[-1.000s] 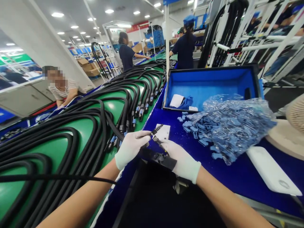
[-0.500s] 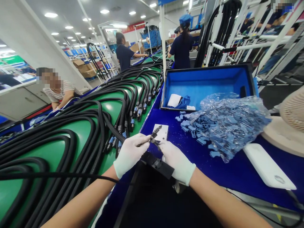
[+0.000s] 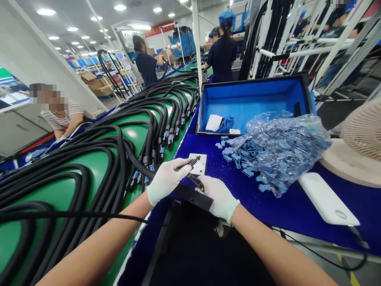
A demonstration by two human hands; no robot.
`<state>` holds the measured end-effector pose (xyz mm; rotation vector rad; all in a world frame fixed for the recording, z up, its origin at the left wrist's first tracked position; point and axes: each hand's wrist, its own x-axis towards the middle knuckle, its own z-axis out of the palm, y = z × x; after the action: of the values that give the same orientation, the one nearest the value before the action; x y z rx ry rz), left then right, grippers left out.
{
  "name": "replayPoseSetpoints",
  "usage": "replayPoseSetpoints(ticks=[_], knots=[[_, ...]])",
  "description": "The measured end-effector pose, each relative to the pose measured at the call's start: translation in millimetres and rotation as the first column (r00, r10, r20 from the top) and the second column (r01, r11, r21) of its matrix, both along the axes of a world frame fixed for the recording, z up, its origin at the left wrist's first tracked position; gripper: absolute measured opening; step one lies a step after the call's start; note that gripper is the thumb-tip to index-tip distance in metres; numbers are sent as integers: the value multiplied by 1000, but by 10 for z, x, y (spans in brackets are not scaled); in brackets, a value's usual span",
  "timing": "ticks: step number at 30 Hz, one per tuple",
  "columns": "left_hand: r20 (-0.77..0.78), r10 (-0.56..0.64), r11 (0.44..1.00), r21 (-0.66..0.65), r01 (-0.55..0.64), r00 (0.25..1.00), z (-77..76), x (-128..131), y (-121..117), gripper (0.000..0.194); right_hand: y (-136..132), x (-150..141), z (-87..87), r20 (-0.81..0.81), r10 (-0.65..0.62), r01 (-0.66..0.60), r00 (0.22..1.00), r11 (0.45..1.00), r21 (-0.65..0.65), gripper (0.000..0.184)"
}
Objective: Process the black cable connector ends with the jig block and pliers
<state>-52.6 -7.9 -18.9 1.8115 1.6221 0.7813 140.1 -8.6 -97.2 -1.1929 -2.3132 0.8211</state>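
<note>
1. At the near edge of the blue table [image 3: 258, 216], two white-gloved hands work close together.
2. Left hand [image 3: 169, 178]: thumb and fingers pinched on a small black toothed strip [image 3: 195, 160], which points away from the wearer.
3. Right hand [image 3: 220, 197]: fingers curled in around a slim dark tool [image 3: 194, 181] with a yellow patch near the fingertips. The tool's far end reaches the left fingertips; exact contact cannot be told.
4. Black bar [image 3: 190, 194]: slanted below both hands, its right end against the right glove. Whether it is gripped cannot be told.
5. White plate [image 3: 203, 159]: flat on the table, just beyond the strip, partly covered by it in view.
6. To the right: a white handheld device [image 3: 327, 198], a clear bag [image 3: 297, 139] of blue clips with loose clips [image 3: 228, 152] at its mouth, and a fan [image 3: 364, 135].
7. To the left: black hoses [image 3: 117, 151] curved across a green surface [image 3: 137, 136].
8. Behind the bag: a blue box [image 3: 256, 95].
9. Farther off: a person in a striped top [image 3: 76, 108] and two people in dark shirts.
</note>
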Motion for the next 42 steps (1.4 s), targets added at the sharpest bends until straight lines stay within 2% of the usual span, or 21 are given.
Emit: replayPoseSetpoints(ticks=[5, 8, 10, 12, 15, 17, 18, 20, 22, 24, 26, 29, 32, 36, 37, 39, 42], knots=[[-3, 14, 999, 34, -14, 1000, -49, -13, 34, 42, 147, -136, -152, 80, -28, 23, 996, 998, 65, 16], [47, 0, 1000, -2, 0, 999, -47, -45, 82, 44, 114, -72, -103, 55, 16, -19, 998, 998, 59, 13], [144, -23, 998, -58, 32, 989, -37, -63, 106, 47, 73, 67, -37, 17, 75, -76, 997, 995, 61, 14], [249, -14, 995, -92, 38, 968, -29, -74, 122, 49, 47, 240, 31, 22, 65, -66, 998, 995, 78, 24], [350, 49, 997, -80, -23, 935, -15, -72, 130, 50, 19, 427, 124, 23, -97, 93, 995, 984, 149, 43], [381, 59, 997, -72, -34, 923, 8, -53, 116, 51, -43, 436, 180, -124, -117, 130, 985, 987, 96, 61], [380, 45, 997, -73, -18, 924, 23, -38, 101, 51, -92, 405, 202, -237, -108, 113, 966, 994, 7, 68], [342, 7, 998, -65, 16, 940, 50, -2, 60, 51, -203, 297, 223, -459, -160, 49, 874, 968, -244, 64], [237, -50, 998, -22, 56, 970, 57, 35, 15, 46, -282, 182, 208, -598, -312, -9, 738, 882, -471, 47], [86, -162, 986, 50, 158, 983, 43, 72, -18, 36, -295, 120, 166, -655, -419, -29, 629, 829, -558, 42], [-65, -318, 939, 118, 324, 946, 19, 108, -34, 27, -252, 131, 124, -673, -419, 16, 609, 855, -518, 50], [-233, -462, 845, 176, 505, 856, 4, 155, -51, 25, -165, 227, 116, -653, -342, 81, 675, 915, -396, 57], [-377, -465, 796, 218, 565, 801, 9, 173, -88, 27, -119, 302, 170, -666, -275, -11, 693, 920, -391, 62], [-512, -457, 708, 285, 646, 727, -17, 144, -133, 29, -78, 324, 229, -711, -190, -162, 677, 904, -395, 67], [-511, -460, 712, 277, 645, 726, -28, 139, -134, 28, -66, 327, 233, -719, -171, -189, 674, 901, -391, 67], [-415, -482, 772, 216, 598, 772, -50, 142, -119, 23, -47, 338, 236, -730, -150, -228, 667, 892, -391, 64], [-203, -505, 840, 109, 532, 839, -96, 166, -41, 22, -49, 351, 246, -714, -167, -173, 680, 910, -377, 63]])
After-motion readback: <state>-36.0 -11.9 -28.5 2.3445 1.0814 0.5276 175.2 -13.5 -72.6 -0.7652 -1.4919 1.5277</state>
